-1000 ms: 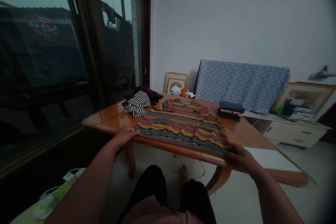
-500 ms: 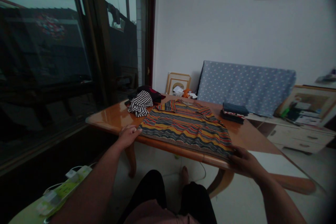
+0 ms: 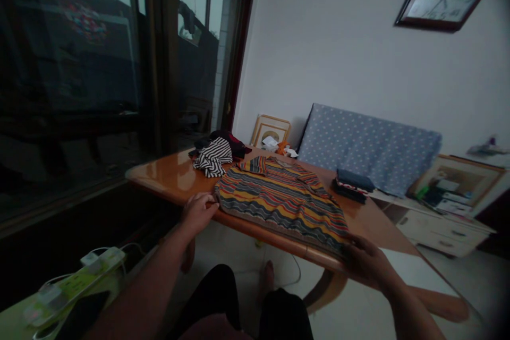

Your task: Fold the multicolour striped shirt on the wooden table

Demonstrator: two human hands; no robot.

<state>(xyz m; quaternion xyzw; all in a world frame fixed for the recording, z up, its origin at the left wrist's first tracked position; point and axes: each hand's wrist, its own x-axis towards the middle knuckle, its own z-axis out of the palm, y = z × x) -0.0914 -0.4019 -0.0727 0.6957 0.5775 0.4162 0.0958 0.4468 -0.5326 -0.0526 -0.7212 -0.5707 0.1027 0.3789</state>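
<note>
A wooden table [image 3: 159, 176] is overlooked by a spotted blue cloth [image 3: 370, 146], draped before the wall. On the tabletop a multicoloured striped shirt [image 3: 279, 196] is spread flat, its hem laid along the near edge, its collar turned away. Beyond its left side a black-and-white garment [image 3: 215, 156] is heaped; beyond its right, a folded stack [image 3: 353, 186] is set. The hem's left corner is pinched by the left hand [image 3: 199, 213]; its right corner appears gripped by the right hand [image 3: 367, 257], though the fingers are dimly lit
</note>
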